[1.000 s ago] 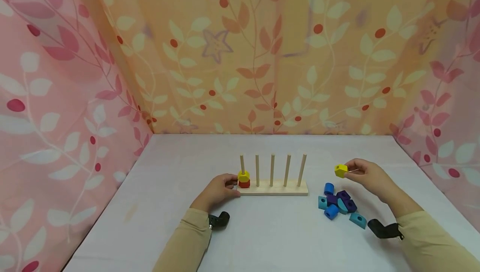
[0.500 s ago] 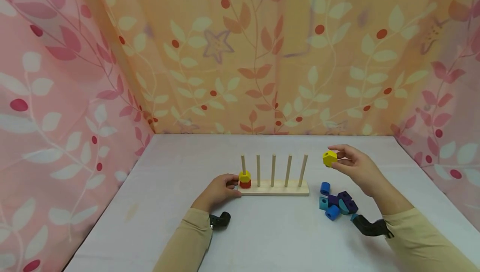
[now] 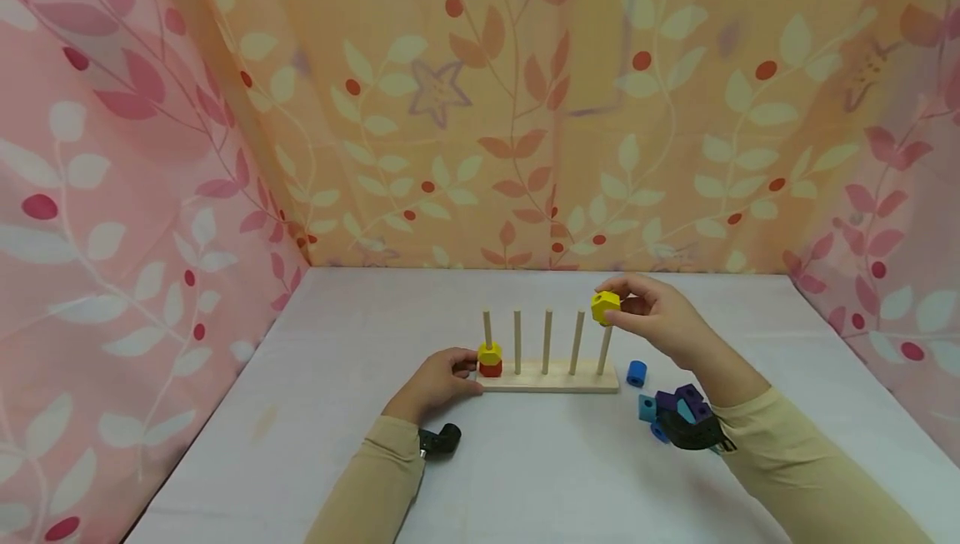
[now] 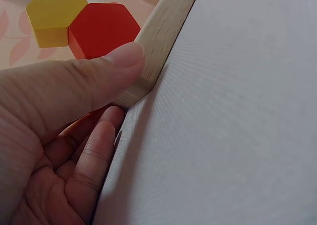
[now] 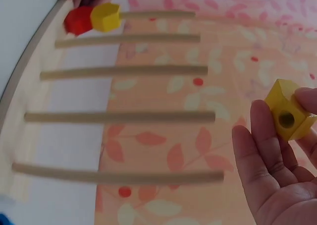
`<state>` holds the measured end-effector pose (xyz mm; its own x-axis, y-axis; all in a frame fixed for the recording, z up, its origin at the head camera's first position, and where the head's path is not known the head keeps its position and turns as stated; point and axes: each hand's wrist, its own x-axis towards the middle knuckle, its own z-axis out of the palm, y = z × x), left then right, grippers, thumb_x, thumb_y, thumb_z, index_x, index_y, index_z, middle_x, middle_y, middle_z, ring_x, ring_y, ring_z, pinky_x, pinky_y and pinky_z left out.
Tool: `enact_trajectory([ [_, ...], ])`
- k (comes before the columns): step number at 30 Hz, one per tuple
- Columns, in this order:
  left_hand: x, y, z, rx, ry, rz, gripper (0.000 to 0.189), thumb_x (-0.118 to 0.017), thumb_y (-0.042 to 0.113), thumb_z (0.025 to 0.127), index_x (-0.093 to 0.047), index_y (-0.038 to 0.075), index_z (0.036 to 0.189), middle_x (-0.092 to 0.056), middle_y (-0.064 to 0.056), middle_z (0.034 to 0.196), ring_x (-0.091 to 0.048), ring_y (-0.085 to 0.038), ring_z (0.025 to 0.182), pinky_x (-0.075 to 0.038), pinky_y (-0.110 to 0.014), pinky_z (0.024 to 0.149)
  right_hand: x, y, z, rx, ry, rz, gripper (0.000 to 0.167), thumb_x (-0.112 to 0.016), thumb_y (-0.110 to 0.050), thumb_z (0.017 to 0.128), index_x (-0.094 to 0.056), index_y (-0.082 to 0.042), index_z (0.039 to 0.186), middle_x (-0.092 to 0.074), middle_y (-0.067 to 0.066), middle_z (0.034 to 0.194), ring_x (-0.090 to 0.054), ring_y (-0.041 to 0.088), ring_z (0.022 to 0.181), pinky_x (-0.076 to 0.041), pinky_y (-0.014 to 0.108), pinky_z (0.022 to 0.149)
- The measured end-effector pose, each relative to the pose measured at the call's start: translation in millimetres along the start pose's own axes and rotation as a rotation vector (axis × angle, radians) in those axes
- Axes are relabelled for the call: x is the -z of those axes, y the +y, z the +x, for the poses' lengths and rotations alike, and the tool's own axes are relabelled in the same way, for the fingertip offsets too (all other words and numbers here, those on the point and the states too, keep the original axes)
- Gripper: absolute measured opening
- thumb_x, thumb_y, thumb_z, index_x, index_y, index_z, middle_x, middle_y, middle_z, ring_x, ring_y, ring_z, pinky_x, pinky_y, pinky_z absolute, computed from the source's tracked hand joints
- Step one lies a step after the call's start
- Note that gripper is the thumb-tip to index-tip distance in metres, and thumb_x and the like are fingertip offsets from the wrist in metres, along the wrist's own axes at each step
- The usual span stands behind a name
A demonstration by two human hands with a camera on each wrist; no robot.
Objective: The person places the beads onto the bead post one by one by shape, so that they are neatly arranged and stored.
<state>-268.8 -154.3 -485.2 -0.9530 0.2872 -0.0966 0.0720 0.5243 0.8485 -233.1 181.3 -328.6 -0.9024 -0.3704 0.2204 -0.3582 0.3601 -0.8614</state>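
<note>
A wooden peg rack (image 3: 555, 380) with several upright pegs stands on the white table. My left hand (image 3: 437, 381) grips its left end, thumb along the front edge of the base in the left wrist view. On the leftmost peg a yellow hexagonal bead (image 3: 490, 353) sits over a red hexagonal bead (image 3: 490, 369). My right hand (image 3: 660, 316) pinches another yellow bead (image 3: 606, 307) between thumb and fingers, raised by the top of the rightmost peg (image 3: 604, 351). In the right wrist view the hole in this held yellow bead (image 5: 292, 103) shows, with its far side partly behind the thumb.
Right of the rack a blue cylinder bead (image 3: 637, 373) lies apart from a small pile with a teal block (image 3: 647, 408) and purple blocks (image 3: 690, 396). My right wrist camera (image 3: 690, 434) hides part of this pile. Patterned cloth (image 3: 555, 111) walls the table's back and sides.
My right hand has moved left with the yellow bead, first rising, from beyond the loose blocks to the rightmost peg. The blue cylinder has shifted left. My left hand stays on the rack.
</note>
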Motion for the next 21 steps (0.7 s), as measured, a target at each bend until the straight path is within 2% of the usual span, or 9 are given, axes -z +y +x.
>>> enact_trajectory([
  [7,-1.4,0.1,-0.1,-0.028,0.012,0.029,0.053,-0.079,0.024,0.070,-0.059,0.013,0.118,-0.060,-0.003,0.114,-0.057,-0.014,0.102,-0.047,-0.031,0.090,-23,-14,20.1,0.031,-0.037,0.085,0.032,-0.064,-0.015,0.086,-0.051,0.000,0.110,-0.053,0.016,0.103,-0.057,0.025,0.087,-0.052,0.023,0.077],
  [12,-2.0,-0.3,-0.5,-0.019,0.011,0.011,0.053,-0.080,0.023,0.070,-0.059,0.012,0.118,-0.060,-0.003,0.113,-0.057,-0.015,0.102,-0.047,-0.032,0.090,-41,-21,33.4,0.034,-0.035,0.131,0.031,-0.065,-0.010,0.084,-0.049,0.000,0.109,-0.055,0.016,0.100,-0.058,0.026,0.087,-0.052,0.023,0.076],
  [16,-2.0,-0.9,-0.2,-0.003,0.015,0.013,0.053,-0.080,0.024,0.069,-0.060,0.014,0.118,-0.060,-0.001,0.113,-0.057,-0.014,0.101,-0.047,-0.032,0.090,-56,-26,41.1,0.052,-0.042,0.130,0.034,-0.065,-0.007,0.084,-0.052,-0.003,0.115,-0.056,0.014,0.101,-0.059,0.025,0.088,-0.052,0.023,0.077],
  [21,-0.8,0.5,-1.1,0.005,0.012,0.009,0.053,-0.079,0.025,0.070,-0.060,0.014,0.118,-0.059,-0.002,0.113,-0.057,-0.014,0.102,-0.046,-0.033,0.091,-74,-29,50.0,0.076,-0.059,0.105,0.028,-0.065,-0.008,0.084,-0.058,-0.004,0.111,-0.060,0.012,0.103,-0.060,0.022,0.090,-0.052,0.029,0.081],
])
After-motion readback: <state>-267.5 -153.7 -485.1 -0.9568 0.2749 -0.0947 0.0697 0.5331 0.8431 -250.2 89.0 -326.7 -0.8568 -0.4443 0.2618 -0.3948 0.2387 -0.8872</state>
